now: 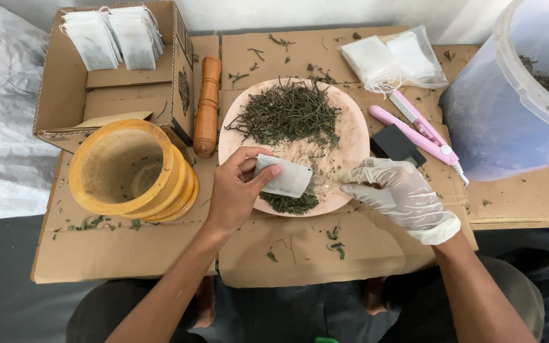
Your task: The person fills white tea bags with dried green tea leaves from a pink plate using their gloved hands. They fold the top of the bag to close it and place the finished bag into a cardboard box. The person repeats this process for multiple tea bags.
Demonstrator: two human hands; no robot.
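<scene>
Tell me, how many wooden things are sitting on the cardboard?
3: a wooden mortar at the left, a wooden pestle lying beside the cardboard box, and a round wooden plate of dried leaves in the middle. More may be hidden.

one head view only. we look steeply down from above the near edge, facing far toward the wall, close over the cardboard sheet (351,254). our knees sit at the near frame edge, a box (65,89) far left, a bucket (509,95) cut off far right.
</scene>
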